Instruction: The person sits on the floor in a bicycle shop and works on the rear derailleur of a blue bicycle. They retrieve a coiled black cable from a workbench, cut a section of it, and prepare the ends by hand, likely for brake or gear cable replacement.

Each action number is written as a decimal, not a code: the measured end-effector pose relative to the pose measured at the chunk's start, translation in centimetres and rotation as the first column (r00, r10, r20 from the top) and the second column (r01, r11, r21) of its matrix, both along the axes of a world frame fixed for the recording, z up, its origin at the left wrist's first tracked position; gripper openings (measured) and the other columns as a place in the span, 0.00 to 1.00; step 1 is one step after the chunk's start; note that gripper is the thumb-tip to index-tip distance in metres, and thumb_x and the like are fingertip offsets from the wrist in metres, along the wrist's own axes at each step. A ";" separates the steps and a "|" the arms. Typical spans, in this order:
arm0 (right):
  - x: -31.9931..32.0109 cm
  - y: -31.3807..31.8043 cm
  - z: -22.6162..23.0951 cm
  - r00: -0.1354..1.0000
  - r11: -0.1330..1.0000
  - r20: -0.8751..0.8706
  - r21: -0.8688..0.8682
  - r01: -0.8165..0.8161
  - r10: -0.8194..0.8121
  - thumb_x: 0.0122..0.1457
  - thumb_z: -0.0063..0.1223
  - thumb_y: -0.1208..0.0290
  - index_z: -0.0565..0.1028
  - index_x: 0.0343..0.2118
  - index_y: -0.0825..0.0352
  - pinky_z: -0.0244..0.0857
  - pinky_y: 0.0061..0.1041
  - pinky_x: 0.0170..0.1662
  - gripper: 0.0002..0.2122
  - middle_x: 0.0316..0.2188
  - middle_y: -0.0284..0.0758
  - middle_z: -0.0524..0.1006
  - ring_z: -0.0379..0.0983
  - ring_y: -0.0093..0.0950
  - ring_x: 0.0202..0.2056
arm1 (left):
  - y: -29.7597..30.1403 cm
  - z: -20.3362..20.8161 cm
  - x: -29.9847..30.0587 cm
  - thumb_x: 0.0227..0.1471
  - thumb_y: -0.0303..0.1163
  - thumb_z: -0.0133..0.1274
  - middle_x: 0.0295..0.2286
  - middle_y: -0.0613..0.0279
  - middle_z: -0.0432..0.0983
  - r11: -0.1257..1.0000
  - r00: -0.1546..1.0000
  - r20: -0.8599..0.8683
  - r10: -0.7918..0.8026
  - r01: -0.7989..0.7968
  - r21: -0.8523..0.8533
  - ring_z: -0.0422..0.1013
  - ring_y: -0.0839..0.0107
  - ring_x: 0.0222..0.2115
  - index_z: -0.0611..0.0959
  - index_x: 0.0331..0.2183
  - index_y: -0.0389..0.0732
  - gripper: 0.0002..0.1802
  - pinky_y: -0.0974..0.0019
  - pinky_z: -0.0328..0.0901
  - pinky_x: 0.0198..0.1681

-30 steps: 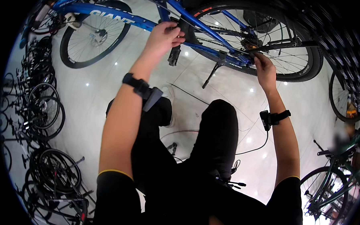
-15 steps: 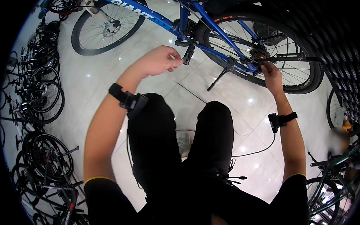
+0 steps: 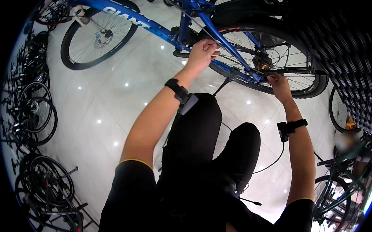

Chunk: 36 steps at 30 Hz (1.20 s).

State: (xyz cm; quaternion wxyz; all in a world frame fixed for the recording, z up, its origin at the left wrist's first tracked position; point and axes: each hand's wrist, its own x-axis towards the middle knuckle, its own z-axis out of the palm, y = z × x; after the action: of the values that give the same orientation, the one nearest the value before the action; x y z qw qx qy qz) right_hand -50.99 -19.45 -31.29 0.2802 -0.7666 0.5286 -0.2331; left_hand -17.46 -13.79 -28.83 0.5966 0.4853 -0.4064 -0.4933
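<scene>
The blue bicycle (image 3: 150,26) stands across the far side, its rear wheel on the right. My left hand (image 3: 202,56) is in front of the crank area, beside the chainstay, fingers curled and thumb drawn in. What its fingertips hold, if anything, is hidden, and the pedal does not show. At the rear hub, my right hand (image 3: 280,87) pinches at a small dark part just below the sprockets (image 3: 262,63). Its fingertips cover that part. Between the hands, the black kickstand (image 3: 225,81) slants down to the floor. Each wrist wears a black strap with a small box.
Rows of bicycles (image 3: 39,105) line the left side. A dark slatted rack (image 3: 342,60) rises at the right, with a green-framed bicycle (image 3: 336,193) below it. A thin black cable (image 3: 271,167) hangs from my right wrist toward my lap. My bent knees sit close to the bicycle.
My left hand has moved right and slightly up, from beside the pedal to over the crank area. My right hand stays at the rear hub. The view and my knees have shifted.
</scene>
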 end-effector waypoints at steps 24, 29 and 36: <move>0.2 0.7 1.2 0.980 0.984 -0.135 0.077 0.159 -0.148 0.60 0.53 0.63 0.77 0.38 0.73 0.67 0.31 0.41 0.15 0.31 0.45 0.80 0.76 0.36 0.34 | -3.2 -1.6 -0.9 0.59 0.21 0.46 0.30 0.59 0.78 0.940 0.983 0.111 0.145 -0.102 -0.324 0.77 0.73 0.30 0.77 0.38 0.30 0.06 0.72 0.72 0.36; 0.6 1.2 0.8 0.976 0.980 -0.128 0.063 0.187 -0.178 0.60 0.53 0.63 0.76 0.40 0.75 0.67 0.30 0.39 0.17 0.28 0.44 0.79 0.75 0.33 0.32 | -2.8 -1.6 -0.2 0.59 0.21 0.47 0.30 0.58 0.78 0.944 0.999 0.010 0.053 -0.047 -0.327 0.77 0.72 0.29 0.76 0.36 0.29 0.06 0.73 0.72 0.35; -0.4 1.1 0.5 0.974 0.980 -0.131 0.055 0.192 -0.184 0.61 0.51 0.62 0.76 0.39 0.75 0.67 0.30 0.37 0.17 0.27 0.42 0.80 0.76 0.33 0.31 | -3.3 -0.2 -0.6 0.57 0.17 0.46 0.29 0.57 0.78 0.950 0.987 0.132 0.095 -0.050 -0.307 0.77 0.71 0.30 0.77 0.35 0.29 0.05 0.71 0.73 0.36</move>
State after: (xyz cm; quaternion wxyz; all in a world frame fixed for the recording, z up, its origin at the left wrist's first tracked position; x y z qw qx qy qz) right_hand -51.42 -18.39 -30.82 0.2489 -0.7164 0.6228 -0.1921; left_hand -18.04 -17.12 -28.99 0.6504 0.4376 -0.5014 -0.3661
